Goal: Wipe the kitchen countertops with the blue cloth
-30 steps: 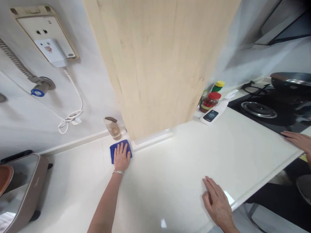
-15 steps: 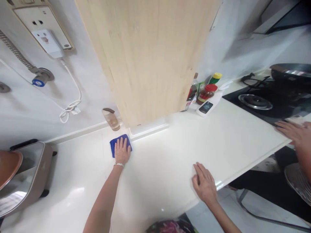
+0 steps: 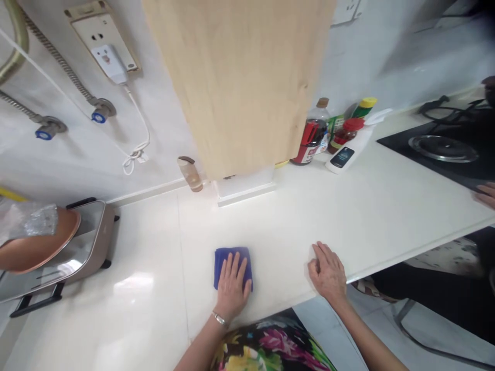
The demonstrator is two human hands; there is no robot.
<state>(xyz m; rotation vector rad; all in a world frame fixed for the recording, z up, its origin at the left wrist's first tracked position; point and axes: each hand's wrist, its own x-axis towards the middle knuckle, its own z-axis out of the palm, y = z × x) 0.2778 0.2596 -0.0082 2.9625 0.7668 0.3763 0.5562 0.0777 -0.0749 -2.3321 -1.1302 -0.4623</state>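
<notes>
Head view: the person's left hand (image 3: 233,289) lies palm down on a folded blue cloth (image 3: 220,262), its fingers stretched out and slightly apart, resting over the fabric rather than clamped on it; a silver wristband (image 3: 219,318) circles that wrist; the cloth sits flat on the white countertop (image 3: 278,226), near the front edge; the right hand (image 3: 328,270) rests on the countertop by the same edge, apart from the cloth, its fingers together and the thumb bent in beside them; a wood-grain panel (image 3: 247,87) stands behind, with a red-lidded jar (image 3: 343,138) and a white bottle (image 3: 350,150) to its right; a co-worker's hand (image 3: 486,195) shows at the right border, beside the black cooktop (image 3: 429,166).
</notes>
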